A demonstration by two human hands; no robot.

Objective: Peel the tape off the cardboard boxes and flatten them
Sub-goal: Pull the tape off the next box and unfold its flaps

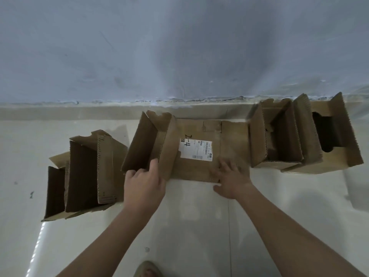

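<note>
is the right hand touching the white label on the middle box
Apart. In the head view the right hand lies flat on bare cardboard of the middle box, and a strip of brown cardboard shows between its fingers and the white label.

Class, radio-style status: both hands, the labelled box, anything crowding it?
Left hand gripping a raised flap. Right hand flat, pressing the labelled box down. Standing boxes beside it, left and right.
</note>
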